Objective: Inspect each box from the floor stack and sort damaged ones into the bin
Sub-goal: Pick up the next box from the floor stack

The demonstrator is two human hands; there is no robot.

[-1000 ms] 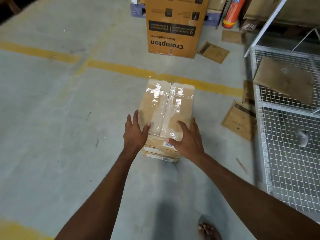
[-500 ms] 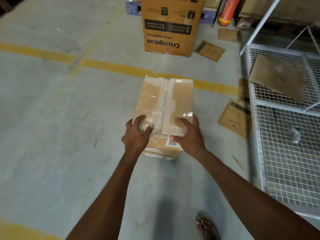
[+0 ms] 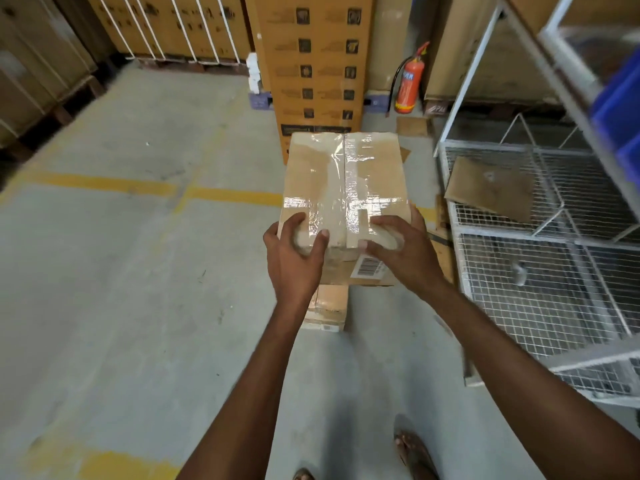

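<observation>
I hold a brown cardboard box (image 3: 343, 178) in the air in front of me, its top covered with glossy clear tape and a barcode label on its near face. My left hand (image 3: 294, 261) grips its near left corner and my right hand (image 3: 401, 251) its near right corner. Below it on the concrete floor, the floor stack (image 3: 327, 306) of more taped boxes is partly hidden by the held box and my left wrist. The white wire-mesh bin (image 3: 540, 289) stands to the right, a flat cardboard sheet (image 3: 491, 188) lying in its far section.
A tall orange carton (image 3: 315, 64) stands just behind the held box, and a red fire extinguisher (image 3: 410, 81) to its right. Blue plastic bins (image 3: 620, 109) sit on a white rack at right. Palletised cartons line the left and back. My feet show at the bottom edge.
Both hands closed on the top box and lifted it off the floor stack towards me. The view tilted up, showing more of the back wall.
</observation>
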